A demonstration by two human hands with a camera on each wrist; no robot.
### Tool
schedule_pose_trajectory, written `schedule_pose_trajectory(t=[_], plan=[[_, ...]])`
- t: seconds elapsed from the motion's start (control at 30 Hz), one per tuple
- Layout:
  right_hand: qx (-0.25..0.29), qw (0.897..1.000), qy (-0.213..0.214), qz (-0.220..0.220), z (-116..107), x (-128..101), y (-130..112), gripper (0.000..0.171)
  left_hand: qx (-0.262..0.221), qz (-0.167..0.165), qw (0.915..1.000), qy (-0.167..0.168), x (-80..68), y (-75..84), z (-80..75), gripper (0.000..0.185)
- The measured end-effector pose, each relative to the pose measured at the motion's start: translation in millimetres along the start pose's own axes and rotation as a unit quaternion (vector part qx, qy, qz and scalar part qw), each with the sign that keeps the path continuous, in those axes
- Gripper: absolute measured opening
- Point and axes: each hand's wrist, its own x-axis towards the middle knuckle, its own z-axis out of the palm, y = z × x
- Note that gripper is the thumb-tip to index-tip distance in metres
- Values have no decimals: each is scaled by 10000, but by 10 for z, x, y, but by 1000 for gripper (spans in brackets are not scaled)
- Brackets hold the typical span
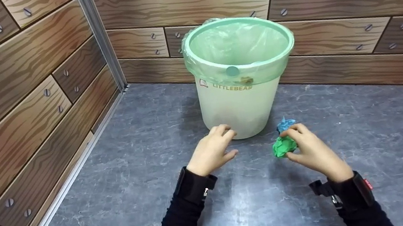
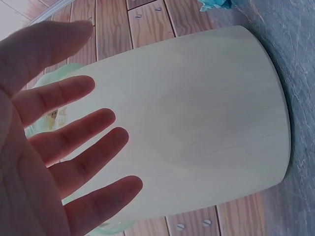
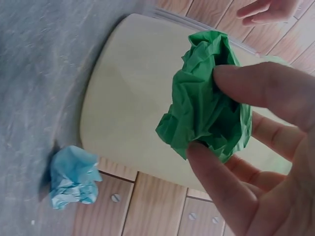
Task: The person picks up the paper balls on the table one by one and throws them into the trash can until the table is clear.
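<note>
My right hand (image 1: 313, 149) pinches a crumpled ball of green paper (image 1: 283, 146) between thumb and fingers; the right wrist view shows the green paper (image 3: 206, 98) raised off the floor. Behind it on the floor lies a crumpled ball of blue paper (image 1: 285, 124), seen whole in the right wrist view as a pale blue ball (image 3: 74, 177). My left hand (image 1: 212, 150) hovers before the trash bin with nothing in it, its fingers spread and relaxed in the left wrist view. The whitish trash bin (image 1: 238, 108) stands upright with a green rim and a clear liner folded over it.
A grey marbled floor (image 1: 117, 186) lies under everything. Wood-patterned panels (image 1: 187, 4) form a wall behind the bin and another wall (image 1: 30, 112) at the left, joined by a metal corner post (image 1: 100, 37). A metal strip runs along the left wall's foot.
</note>
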Motion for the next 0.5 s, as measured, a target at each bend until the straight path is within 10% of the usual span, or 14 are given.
schedule_pose_trajectory(t=[0.5], plan=[[248, 9890, 1296, -664, -583, 448, -305, 40, 209, 216, 9990, 337, 10, -4, -38, 29]])
